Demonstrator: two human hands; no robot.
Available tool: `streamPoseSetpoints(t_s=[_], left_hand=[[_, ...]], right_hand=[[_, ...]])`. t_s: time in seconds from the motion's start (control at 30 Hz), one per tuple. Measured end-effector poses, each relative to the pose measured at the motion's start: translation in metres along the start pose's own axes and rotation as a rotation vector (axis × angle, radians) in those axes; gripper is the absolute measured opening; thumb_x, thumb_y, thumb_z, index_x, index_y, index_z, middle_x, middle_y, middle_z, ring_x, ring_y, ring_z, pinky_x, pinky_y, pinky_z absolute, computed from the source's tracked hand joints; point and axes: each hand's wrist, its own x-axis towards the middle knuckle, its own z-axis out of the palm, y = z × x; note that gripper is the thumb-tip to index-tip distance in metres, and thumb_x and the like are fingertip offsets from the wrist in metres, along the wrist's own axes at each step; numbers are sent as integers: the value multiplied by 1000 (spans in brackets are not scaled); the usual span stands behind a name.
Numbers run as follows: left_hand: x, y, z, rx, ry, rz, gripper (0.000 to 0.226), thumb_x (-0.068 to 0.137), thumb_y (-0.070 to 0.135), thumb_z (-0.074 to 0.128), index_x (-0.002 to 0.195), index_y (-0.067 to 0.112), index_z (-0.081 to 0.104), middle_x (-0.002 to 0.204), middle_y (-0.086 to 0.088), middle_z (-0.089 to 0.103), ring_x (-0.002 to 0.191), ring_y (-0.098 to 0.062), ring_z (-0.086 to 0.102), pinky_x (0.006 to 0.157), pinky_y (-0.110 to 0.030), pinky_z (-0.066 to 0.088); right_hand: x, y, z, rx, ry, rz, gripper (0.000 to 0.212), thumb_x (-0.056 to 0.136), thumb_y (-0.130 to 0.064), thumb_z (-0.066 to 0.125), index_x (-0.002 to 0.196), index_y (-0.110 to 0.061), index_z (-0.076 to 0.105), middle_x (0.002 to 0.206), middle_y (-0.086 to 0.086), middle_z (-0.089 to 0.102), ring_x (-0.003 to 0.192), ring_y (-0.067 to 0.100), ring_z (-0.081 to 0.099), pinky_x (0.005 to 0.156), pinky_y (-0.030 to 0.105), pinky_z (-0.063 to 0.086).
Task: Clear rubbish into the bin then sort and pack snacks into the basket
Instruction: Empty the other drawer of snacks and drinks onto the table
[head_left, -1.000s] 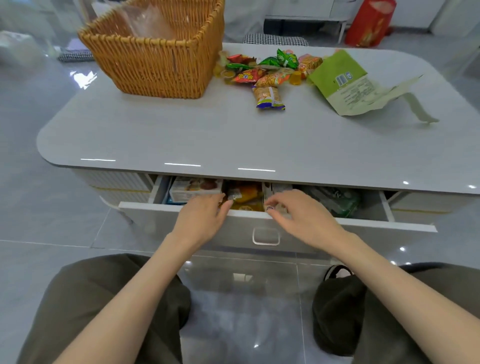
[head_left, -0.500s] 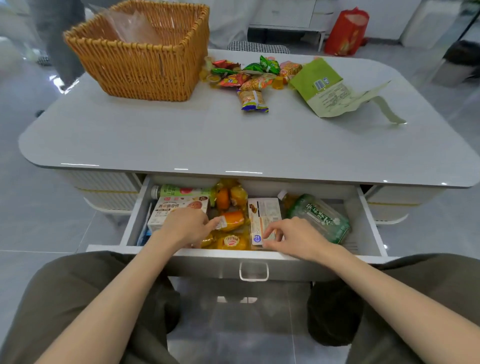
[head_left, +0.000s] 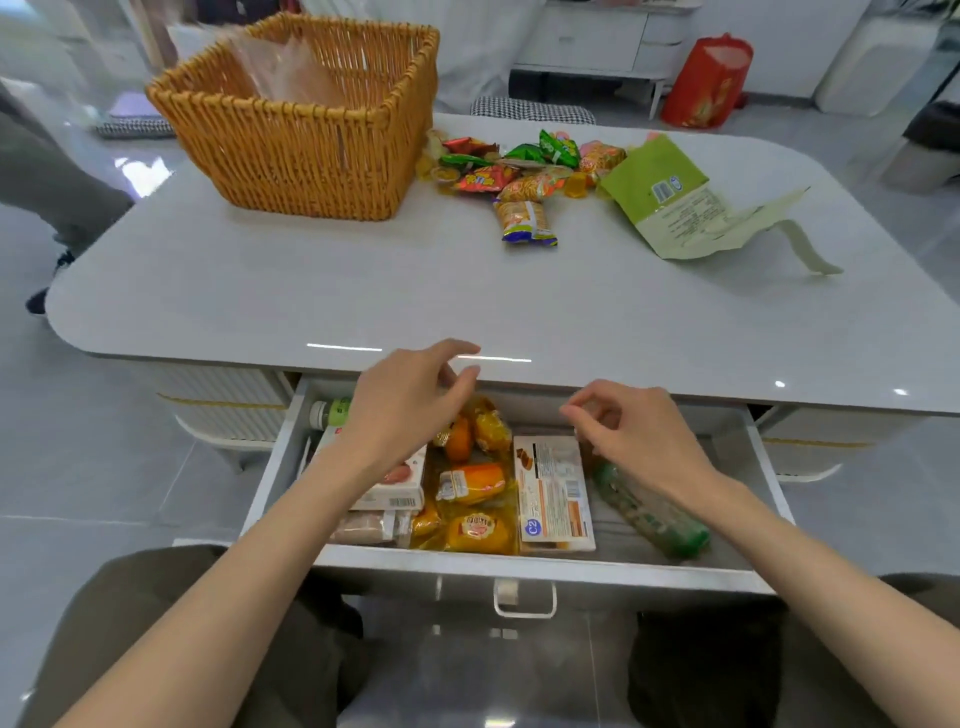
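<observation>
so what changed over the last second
The drawer slid out from a crack to wide open. The left hand and right hand let go of its front edge and hover empty over its contents. The basket, snack pile and green wrapper stayed put.

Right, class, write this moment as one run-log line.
drawer: open, holds snacks | left hand: open, over drawer | right hand: loosely curled, empty, over drawer | basket: on table | loose snacks, torn green packet: on table
</observation>
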Motion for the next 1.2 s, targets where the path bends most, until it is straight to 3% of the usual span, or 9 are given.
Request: streamPoseSetpoints(t_s=[0.17, 0.3, 0.43, 0.7, 0.77, 0.87, 1.03, 1.1, 1.2], left_hand=[[52, -17, -2, -39, 105, -43, 34, 97, 40, 47, 128, 32, 57, 105, 15, 62, 98, -9, 53, 75, -23, 38], [82, -41, 4, 16, 39, -54, 38, 98, 38, 46, 135, 31, 51, 132, 5, 55, 124, -16, 45, 91, -29, 40], [106, -69, 5, 11, 8, -96, 41, 98, 38, 46, 138, 32, 48, 138, 4, 52, 127, -17, 45, 99, -33, 40], [120, -94, 2, -92, 61, -118, 41, 96, 37, 49, 137, 36, 48, 138, 12, 49, 130, -10, 42, 104, -30, 37], [122, -94, 0, -101, 66, -115, 41, 96, 37, 49, 137, 36, 48, 138, 14, 49, 130, -8, 42, 102, -26, 35], [122, -95, -1, -95, 74, -115, 40, 97, 36, 49, 137, 35, 49, 137, 14, 49, 129, -8, 42, 99, -23, 35], [119, -88, -7, -110, 51, -116, 40, 97, 35, 49, 137, 34, 49, 138, 12, 50, 127, -9, 44, 100, -29, 41], [117, -84, -11, -131, 48, -126, 40, 97, 35, 49, 137, 34, 49, 137, 11, 50, 124, -9, 46, 96, -26, 40], [114, -80, -18, -181, 66, -137, 40, 97, 34, 50, 137, 33, 49, 136, 11, 51, 121, -7, 48, 91, -20, 37]], right_hand=[[62, -1, -13, 20, 262, -57, 15, 91, -37, 60, 102, -29, 66, 86, -14, 66, 78, 6, 58, 73, 31, 52], [133, 4, -7, -101, 214, -75, 34, 90, -35, 62, 122, -26, 58, 127, -3, 52, 116, 20, 47, 92, 32, 41], [212, -2, 7, -165, 143, 9, 57, 88, -41, 64, 139, -29, 42, 151, 3, 26, 134, 32, 25, 100, 41, 36], [335, 13, 30, -371, 55, 161, 81, 82, -69, 52, 150, -39, 20, 162, 1, -9, 146, 40, -11, 113, 63, 5], [346, 18, 29, -361, 18, 191, 81, 83, -69, 50, 151, -37, 17, 162, -1, -6, 146, 39, -6, 114, 61, 10], [346, 21, 29, -253, 22, 172, 73, 89, -51, 53, 151, -32, 21, 161, -1, 1, 146, 32, 10, 111, 48, 27], [313, 21, 29, -219, 18, 79, 68, 88, -39, 54, 149, -26, 28, 157, 2, 21, 141, 24, 28, 109, 41, 33], [292, 21, 26, -225, -25, 36, 70, 88, -41, 56, 149, -21, 29, 151, 5, 35, 137, 24, 35, 108, 39, 35], [269, 17, 17, -379, -40, -2, 66, 87, -62, 50, 141, -25, 43, 141, 2, 48, 130, 24, 41, 102, 40, 36]])
